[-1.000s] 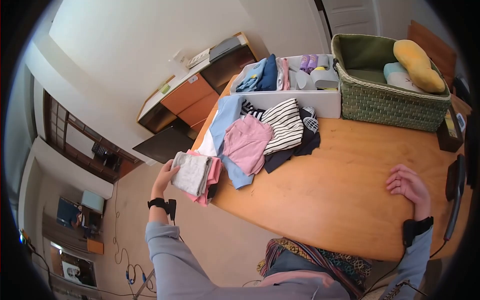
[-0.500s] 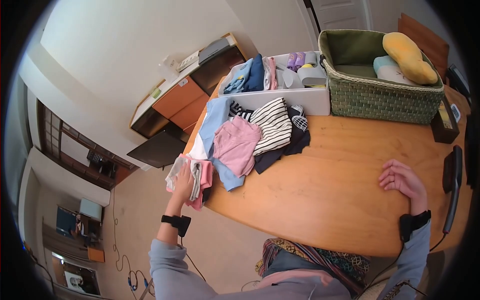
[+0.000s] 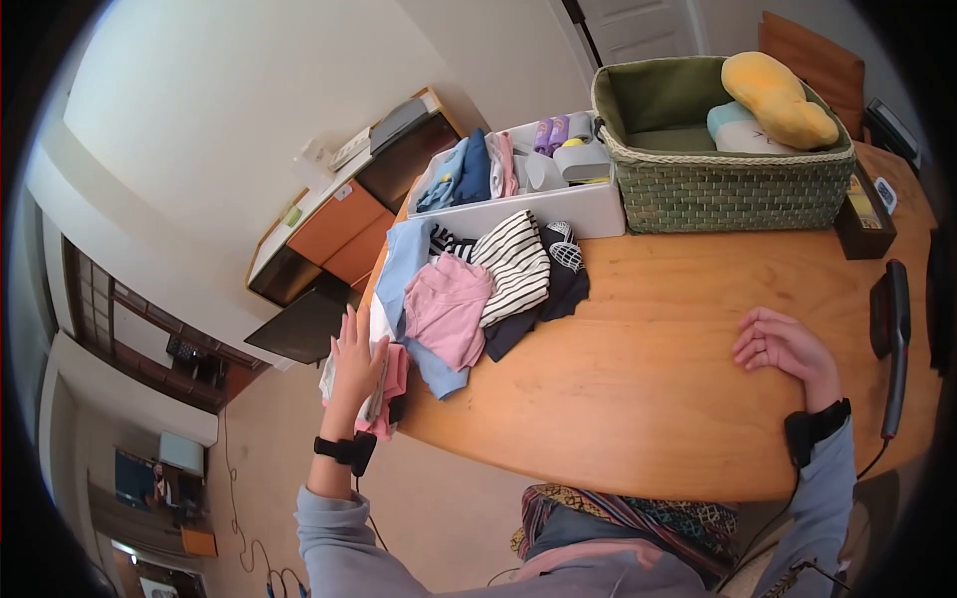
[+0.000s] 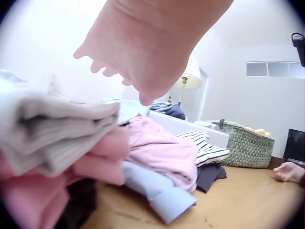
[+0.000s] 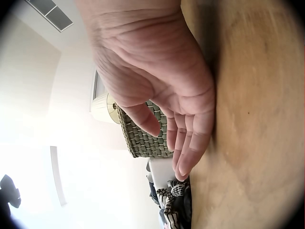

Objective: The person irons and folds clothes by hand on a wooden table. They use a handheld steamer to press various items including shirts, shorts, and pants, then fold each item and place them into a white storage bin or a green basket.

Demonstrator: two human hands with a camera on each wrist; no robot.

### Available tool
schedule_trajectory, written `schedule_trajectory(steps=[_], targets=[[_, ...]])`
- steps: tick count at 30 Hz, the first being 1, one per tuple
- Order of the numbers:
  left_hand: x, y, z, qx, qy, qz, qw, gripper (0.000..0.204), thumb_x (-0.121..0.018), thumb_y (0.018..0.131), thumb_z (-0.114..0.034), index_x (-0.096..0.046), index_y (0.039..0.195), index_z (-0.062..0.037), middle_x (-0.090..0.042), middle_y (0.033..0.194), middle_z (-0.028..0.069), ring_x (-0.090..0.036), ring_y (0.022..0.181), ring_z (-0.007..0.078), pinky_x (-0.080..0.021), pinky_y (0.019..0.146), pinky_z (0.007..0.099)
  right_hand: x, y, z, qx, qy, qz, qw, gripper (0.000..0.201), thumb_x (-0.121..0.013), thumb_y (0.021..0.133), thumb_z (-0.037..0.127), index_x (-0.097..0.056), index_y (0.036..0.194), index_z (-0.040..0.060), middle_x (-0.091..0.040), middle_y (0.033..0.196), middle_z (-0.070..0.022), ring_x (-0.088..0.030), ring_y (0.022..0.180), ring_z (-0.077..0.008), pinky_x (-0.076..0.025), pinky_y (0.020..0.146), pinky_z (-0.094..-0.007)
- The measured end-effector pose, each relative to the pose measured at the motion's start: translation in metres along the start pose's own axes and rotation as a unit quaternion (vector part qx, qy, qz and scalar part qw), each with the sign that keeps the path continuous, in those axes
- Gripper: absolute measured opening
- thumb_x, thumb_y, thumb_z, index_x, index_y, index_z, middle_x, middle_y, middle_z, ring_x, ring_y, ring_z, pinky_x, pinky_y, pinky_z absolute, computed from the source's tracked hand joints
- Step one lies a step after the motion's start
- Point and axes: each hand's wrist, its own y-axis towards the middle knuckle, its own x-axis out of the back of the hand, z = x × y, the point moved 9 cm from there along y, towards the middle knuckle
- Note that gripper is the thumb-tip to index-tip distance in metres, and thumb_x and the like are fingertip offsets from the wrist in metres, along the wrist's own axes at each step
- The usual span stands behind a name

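Note:
The left hand [image 3: 357, 361], fingers extended, is over the folded grey and pink clothes [image 3: 396, 371] at the table's left corner. In the left wrist view that hand [image 4: 138, 52] is raised above and beside the grey folded cloth [image 4: 57, 129], holding nothing. To the right of the stack lie a pink garment [image 3: 449, 309], a light blue one [image 3: 439, 373], a black-and-white striped one [image 3: 514, 267] and a dark one [image 3: 566, 291]. The right hand [image 3: 786, 349] rests on its side on the table, fingers loosely bent and empty, as the right wrist view of the hand [image 5: 162, 81] also shows.
A white divided box [image 3: 528, 211] with clothes and rolled items stands at the back of the table [image 3: 618, 399]. Beside it are a green woven basket [image 3: 733, 194] holding yellow and white plush things, a dark tray [image 3: 863, 225] and a black-handled appliance [image 3: 893, 349].
The left hand has come off the edge of the folded stack, moved over it and lifted, its fingers straightened. The head view has shifted; the right hand stays on the table.

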Motion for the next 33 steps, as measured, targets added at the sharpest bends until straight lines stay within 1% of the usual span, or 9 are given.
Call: schedule_trajectory(steps=[4, 9, 14, 17, 21, 25, 27, 31, 33], targets=[[0.022, 0.024, -0.072, -0.12, -0.086, -0.006, 0.989, 0.059, -0.062, 0.084, -0.024, -0.04, 0.136, -0.0057, -0.042, 0.137, 0.0205, -0.042, 0.124, 0.037, -0.034, 0.103, 0.0423, 0.001, 0.0, 0.0, 0.002, 0.003, 0.007, 1.0, 0.021, -0.046, 0.095, 0.017, -0.051, 0.109, 0.0008, -0.063, 0.097, -0.0209, -0.066, 0.086, -0.0262, -0.053, 0.074, -0.0348], [-0.027, 0.059, -0.087, -0.149, -0.102, -0.009, 0.983, 0.064, -0.068, 0.077, -0.022, -0.043, 0.131, -0.0001, -0.05, 0.127, 0.0209, -0.049, 0.115, 0.0369, -0.042, 0.094, 0.0407, 0.0, 0.0, 0.0, 0.0, -0.004, 0.011, 1.0, 0.023, -0.043, 0.097, 0.018, -0.047, 0.11, -0.0003, -0.063, 0.098, -0.0218, -0.066, 0.086, -0.0267, -0.055, 0.072, -0.0342], [-0.018, 0.077, -0.09, -0.021, -0.001, 0.017, 1.0, 0.058, -0.071, 0.071, -0.022, -0.047, 0.119, -0.0022, -0.059, 0.104, 0.0177, -0.06, 0.087, 0.0355, -0.049, 0.074, 0.0431, 0.004, 0.001, -0.002, -0.005, -0.002, 0.016, 1.0, 0.023, -0.043, 0.097, 0.018, -0.047, 0.111, 0.0007, -0.062, 0.1, -0.0216, -0.066, 0.088, -0.0272, -0.054, 0.075, -0.0358], [-0.022, 0.08, -0.092, -0.059, -0.038, 0.003, 0.998, 0.04, -0.069, 0.072, -0.023, -0.055, 0.105, -0.0041, -0.062, 0.084, 0.0169, -0.06, 0.075, 0.0371, -0.049, 0.068, 0.0435, 0.003, 0.001, -0.003, -0.006, -0.001, 0.02, 1.0, 0.022, -0.043, 0.097, 0.018, -0.047, 0.111, 0.0011, -0.062, 0.1, -0.0212, -0.065, 0.09, -0.0276, -0.054, 0.076, -0.0362], [0.03, 0.069, -0.122, -0.112, 0.0, -0.02, 0.993, 0.025, -0.062, 0.075, -0.021, -0.06, 0.094, -0.0033, -0.062, 0.078, 0.0182, -0.059, 0.076, 0.0375, -0.048, 0.066, 0.0396, 0.003, 0.001, -0.004, -0.001, -0.002, 0.032, 0.999, 0.023, -0.043, 0.096, 0.018, -0.047, 0.112, 0.0012, -0.062, 0.101, -0.0206, -0.065, 0.09, -0.0275, -0.053, 0.077, -0.036], [0.102, 0.059, -0.179, -0.045, -0.128, 0.127, 0.983, 0.021, -0.063, 0.074, -0.021, -0.063, 0.085, -0.0037, -0.062, 0.072, 0.019, -0.062, 0.071, 0.0341, -0.049, 0.065, 0.0369, 0.004, 0.001, -0.005, -0.004, -0.008, 0.027, 1.0, 0.023, -0.043, 0.096, 0.017, -0.047, 0.112, 0.0008, -0.062, 0.102, -0.0205, -0.065, 0.091, -0.0274, -0.053, 0.077, -0.0361], [0.137, 0.045, -0.233, -0.195, -0.243, 0.182, 0.933, 0.02, -0.063, 0.078, -0.021, -0.062, 0.089, -0.0034, -0.063, 0.071, 0.0103, -0.062, 0.068, 0.021, -0.047, 0.066, 0.0298, 0.003, 0.001, -0.005, 0.001, 0.001, 0.043, 0.999, 0.023, -0.043, 0.097, 0.017, -0.047, 0.112, 0.0002, -0.062, 0.102, -0.0207, -0.064, 0.092, -0.0275, -0.053, 0.078, -0.0365], [0.181, 0.032, -0.282, -0.18, -0.509, 0.189, 0.82, 0.02, -0.061, 0.085, -0.02, -0.059, 0.096, -0.0031, -0.061, 0.081, 0.0025, -0.058, 0.077, 0.01, -0.045, 0.072, 0.0235, 0.003, -0.001, -0.003, 0.006, -0.002, 0.028, 1.0, 0.024, -0.043, 0.097, 0.016, -0.047, 0.113, -0.0004, -0.061, 0.102, -0.021, -0.064, 0.093, -0.0278, -0.053, 0.079, -0.0368], [0.192, 0.031, -0.3, -0.144, -0.673, 0.153, 0.709, 0.025, -0.059, 0.089, -0.021, -0.056, 0.103, -0.0018, -0.059, 0.094, 0.0009, -0.055, 0.087, 0.0079, -0.042, 0.078, 0.0212, 0.002, 0.0, -0.003, -0.004, -0.001, 0.034, 0.999, 0.025, -0.042, 0.097, 0.015, -0.047, 0.116, -0.0008, -0.061, 0.102, -0.0216, -0.064, 0.093, -0.028, -0.053, 0.079, -0.037]])
